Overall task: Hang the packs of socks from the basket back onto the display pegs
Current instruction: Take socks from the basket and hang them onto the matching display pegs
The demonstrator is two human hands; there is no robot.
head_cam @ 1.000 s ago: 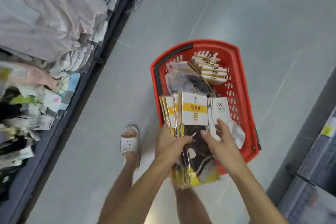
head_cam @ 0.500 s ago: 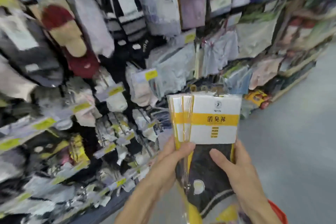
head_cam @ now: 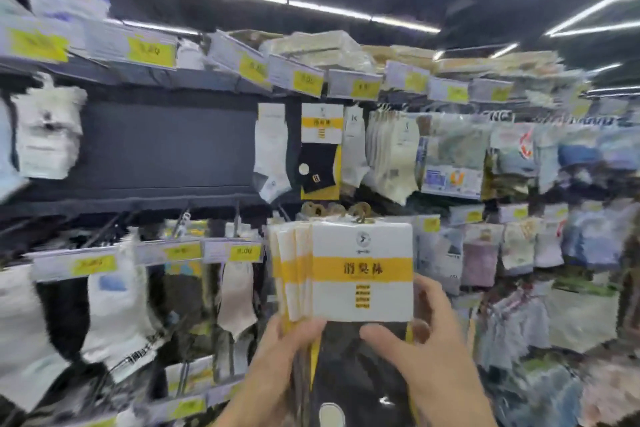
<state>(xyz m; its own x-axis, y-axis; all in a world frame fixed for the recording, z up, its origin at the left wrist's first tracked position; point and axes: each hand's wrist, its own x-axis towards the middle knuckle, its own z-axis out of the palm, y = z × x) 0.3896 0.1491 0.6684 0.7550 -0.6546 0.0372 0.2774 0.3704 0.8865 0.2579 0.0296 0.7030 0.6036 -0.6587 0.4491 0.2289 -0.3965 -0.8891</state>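
On the far left of the wall, white socks [head_cam: 48,128] hang, and beside them is a bare dark panel [head_cam: 166,149] with open room to move. A second ago the head looked down at the red basket; now it looks up at the display, and the basket is out of view. So the packs are out and ready to hang. In the middle, one matching pack [head_cam: 320,149] hangs up high. Below it, the left hand [head_cam: 277,367] grips the fanned packs of socks [head_cam: 360,270] at their left edge. The right hand [head_cam: 433,357] holds their right side, thumb in front. Farther right, other packs [head_cam: 519,246] hang crowded close together, so there is little room.
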